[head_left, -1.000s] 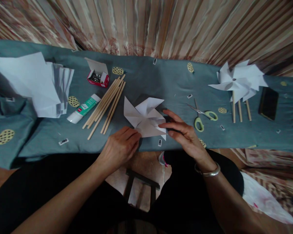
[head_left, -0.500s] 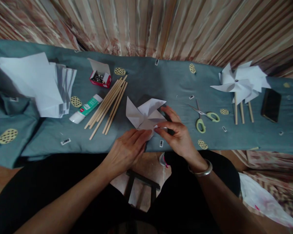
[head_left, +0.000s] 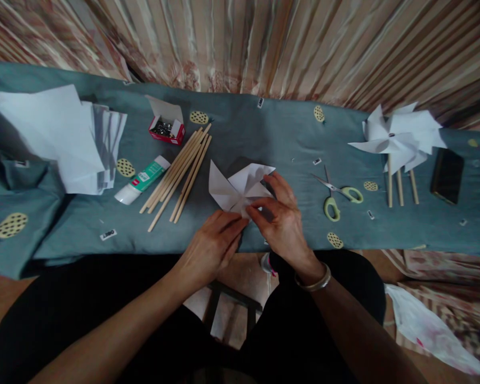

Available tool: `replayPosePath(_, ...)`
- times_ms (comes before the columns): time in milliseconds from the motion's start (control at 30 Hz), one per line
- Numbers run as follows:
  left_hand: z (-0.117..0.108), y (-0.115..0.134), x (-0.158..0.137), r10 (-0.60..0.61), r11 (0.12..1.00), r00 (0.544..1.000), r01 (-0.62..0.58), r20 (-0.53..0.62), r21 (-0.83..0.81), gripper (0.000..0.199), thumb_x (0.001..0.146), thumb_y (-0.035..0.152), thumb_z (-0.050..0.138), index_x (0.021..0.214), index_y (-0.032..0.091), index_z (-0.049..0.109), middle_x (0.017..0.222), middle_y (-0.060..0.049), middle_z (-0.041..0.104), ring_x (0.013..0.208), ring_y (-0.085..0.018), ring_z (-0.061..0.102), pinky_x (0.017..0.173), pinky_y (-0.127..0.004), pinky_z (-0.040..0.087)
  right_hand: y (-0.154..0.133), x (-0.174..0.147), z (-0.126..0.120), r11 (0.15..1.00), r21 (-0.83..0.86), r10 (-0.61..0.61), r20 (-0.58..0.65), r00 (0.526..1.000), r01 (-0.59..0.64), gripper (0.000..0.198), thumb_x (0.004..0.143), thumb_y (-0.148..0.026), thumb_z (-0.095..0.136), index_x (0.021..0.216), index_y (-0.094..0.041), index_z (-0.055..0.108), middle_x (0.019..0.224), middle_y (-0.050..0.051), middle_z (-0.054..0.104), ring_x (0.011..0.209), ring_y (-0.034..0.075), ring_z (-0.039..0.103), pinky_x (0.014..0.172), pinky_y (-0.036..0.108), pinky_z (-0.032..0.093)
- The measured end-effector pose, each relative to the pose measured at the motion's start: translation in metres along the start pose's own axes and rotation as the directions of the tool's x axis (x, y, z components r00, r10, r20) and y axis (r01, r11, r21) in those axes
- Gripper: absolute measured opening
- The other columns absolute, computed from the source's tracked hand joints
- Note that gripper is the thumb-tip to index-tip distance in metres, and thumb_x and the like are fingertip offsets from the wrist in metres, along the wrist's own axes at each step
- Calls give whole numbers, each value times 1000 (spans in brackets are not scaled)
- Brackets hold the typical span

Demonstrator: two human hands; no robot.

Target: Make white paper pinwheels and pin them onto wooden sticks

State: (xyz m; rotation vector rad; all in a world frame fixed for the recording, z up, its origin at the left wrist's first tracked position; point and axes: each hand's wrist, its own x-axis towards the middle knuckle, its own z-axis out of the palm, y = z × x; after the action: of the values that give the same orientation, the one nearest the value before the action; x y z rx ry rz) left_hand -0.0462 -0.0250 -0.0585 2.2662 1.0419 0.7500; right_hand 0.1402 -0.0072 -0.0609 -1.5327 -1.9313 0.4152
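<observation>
A white paper pinwheel (head_left: 240, 184) with folded blades lies at the table's front edge, between my hands. My left hand (head_left: 216, 237) is closed on its near edge, fingers bent over the paper. My right hand (head_left: 282, 218) pinches a paper corner near the pinwheel's centre with thumb and forefinger, while its other fingers curl around the right-hand blade. Both sets of fingertips nearly meet at the lower part of the paper and hide some of it. No stick is attached to this pinwheel in view.
Wooden sticks (head_left: 180, 173), a glue tube (head_left: 142, 180) and an open red box of small metal pieces (head_left: 167, 130) lie left, beyond them stacked paper (head_left: 52, 138). Scissors (head_left: 336, 193), finished pinwheels on sticks (head_left: 404, 133) and a phone (head_left: 447, 176) lie right on the blue-green cloth (head_left: 288, 133).
My right hand has moved slightly left and inward, bringing the pinched paper corner toward the pinwheel's centre. My left hand stays on the near edge.
</observation>
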Motion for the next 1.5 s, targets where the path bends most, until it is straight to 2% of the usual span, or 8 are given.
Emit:
replayPosePath(200, -1, -1, 0, -35, 999, 999, 35, 7, -32, 30, 93, 13, 49, 120, 9, 62, 110, -13, 65, 100, -22, 60, 87, -38, 56, -1, -1, 1, 1000, -12, -1, -11, 1000, 0, 10, 89, -29, 62, 86, -23, 70, 143, 6, 53, 142, 29, 37, 116, 54, 34)
replayPosePath(400, -2, -2, 0, -69, 996, 997, 70, 21, -57, 29, 94, 14, 49, 120, 13, 62, 111, -11, 65, 101, -21, 61, 88, -39, 56, -4, -2, 0, 1000, -9, -14, -2, 1000, 14, 10, 90, -27, 59, 86, -28, 68, 145, 0, 50, 144, 29, 35, 117, 54, 32)
replayPosePath(733, -2, -2, 2, -91, 991, 995, 93, 33, -97, 31, 93, 15, 50, 120, 16, 63, 111, -10, 66, 102, -22, 62, 89, -40, 56, -8, -3, -3, 983, -111, -146, -10, 989, 144, 16, 95, -24, 52, 95, -26, 68, 146, 3, 50, 143, 29, 36, 114, 50, 38)
replayPosePath(967, -3, -2, 4, -78, 992, 996, 82, 43, -92, 29, 92, 14, 51, 118, 11, 64, 109, -12, 67, 102, -22, 61, 89, -39, 56, -8, -4, -4, 985, -101, -141, 21, 990, 143, 18, 95, -21, 51, 96, -27, 69, 150, 1, 46, 145, 28, 32, 115, 49, 36)
replayPosePath(1167, -4, -2, 5, -89, 990, 994, 95, 56, -106, 29, 92, 15, 50, 117, 16, 64, 109, -9, 67, 103, -22, 62, 89, -39, 56, -5, -5, -2, 984, -82, -153, 48, 987, 156, 20, 94, -21, 51, 98, -26, 70, 153, 1, 42, 147, 30, 29, 116, 50, 35)
replayPosePath(1300, -5, -2, 5, -91, 988, 994, 98, 67, -115, 29, 92, 15, 51, 117, 16, 65, 109, -9, 67, 102, -22, 62, 89, -39, 56, -6, -5, -2, 984, -96, -142, 62, 988, 147, 22, 95, -23, 50, 100, -31, 69, 151, -2, 44, 147, 29, 29, 114, 53, 36)
replayPosePath(1500, -5, -3, 7, -100, 985, 993, 107, 61, -132, 27, 92, 14, 51, 115, 13, 65, 107, -10, 67, 102, -21, 62, 90, -37, 55, -8, -5, -2, 981, -131, -135, 47, 990, 140, 21, 95, -22, 49, 97, -28, 70, 146, 2, 49, 145, 30, 33, 111, 53, 40)
